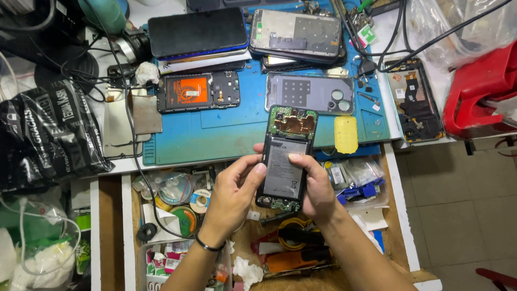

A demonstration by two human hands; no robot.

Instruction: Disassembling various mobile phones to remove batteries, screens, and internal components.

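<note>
Both my hands hold an opened smartphone with its back cover off, showing a grey battery and green circuit board. My left hand grips its left edge, thumb on the battery side. My right hand grips the right edge, thumb pressing on the battery's upper part. The phone hovers over the front edge of a blue work mat and an open drawer.
On the mat lie another opened phone with an orange battery, a grey back cover, a yellow pad and stacked phones. A bare phone frame and red box sit right. The drawer holds tape rolls and tools.
</note>
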